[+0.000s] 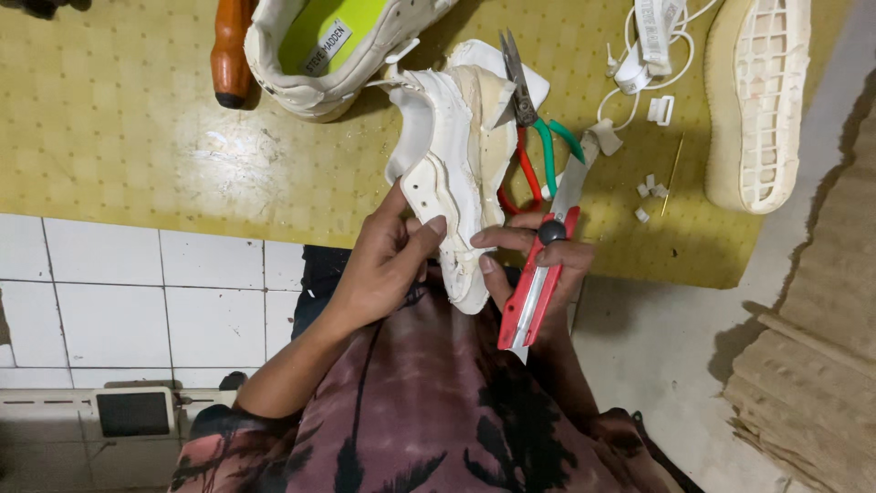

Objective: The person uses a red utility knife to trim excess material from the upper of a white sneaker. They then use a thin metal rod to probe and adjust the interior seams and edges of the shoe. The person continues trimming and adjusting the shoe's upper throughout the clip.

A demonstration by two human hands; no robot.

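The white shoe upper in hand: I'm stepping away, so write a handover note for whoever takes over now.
Left hand: grips the white shoe upper from the left, thumb on its face.
Right hand: holds a red utility knife, blade out, fingers steadying the upper's lower edge.
On the yellow mat: pliers, detached sole, another white sneaker, white scraps.
Done: upper and sole are apart.
Left: cannot tell how much trimming remains.

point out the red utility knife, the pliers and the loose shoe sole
red utility knife (534, 292), head view, on its red handle
pliers (522, 96), head view, near the pivot
loose shoe sole (759, 100), head view, on its tread
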